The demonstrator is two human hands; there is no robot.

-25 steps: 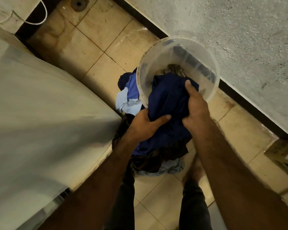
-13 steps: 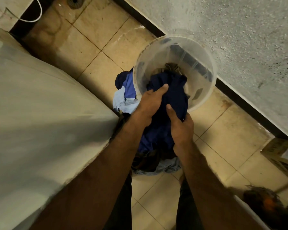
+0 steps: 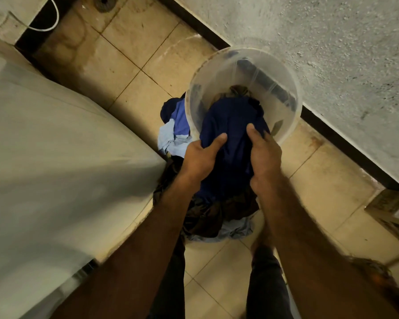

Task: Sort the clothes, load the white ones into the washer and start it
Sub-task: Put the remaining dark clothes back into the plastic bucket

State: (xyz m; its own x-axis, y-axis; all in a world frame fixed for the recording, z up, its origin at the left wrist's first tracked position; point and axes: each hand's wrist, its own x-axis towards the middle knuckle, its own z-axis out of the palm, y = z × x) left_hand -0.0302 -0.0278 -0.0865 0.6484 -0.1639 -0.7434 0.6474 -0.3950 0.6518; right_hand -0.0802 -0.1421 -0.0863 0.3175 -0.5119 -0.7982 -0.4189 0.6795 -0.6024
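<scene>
Both hands' fingers are hidden under the navy garment (image 3: 230,143), which the left hand (image 3: 200,157) and right hand (image 3: 264,155) grip; it spills over the clear bucket (image 3: 283,72) onto the floor pile (image 3: 207,215); an olive cloth (image 3: 238,90) lies deeper inside.

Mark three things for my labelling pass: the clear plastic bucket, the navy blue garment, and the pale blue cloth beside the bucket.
clear plastic bucket (image 3: 296,104): head view, right rim.
navy blue garment (image 3: 230,120): head view, upper bulge inside the bucket mouth.
pale blue cloth (image 3: 171,139): head view, crumpled middle, left of the bucket.
</scene>
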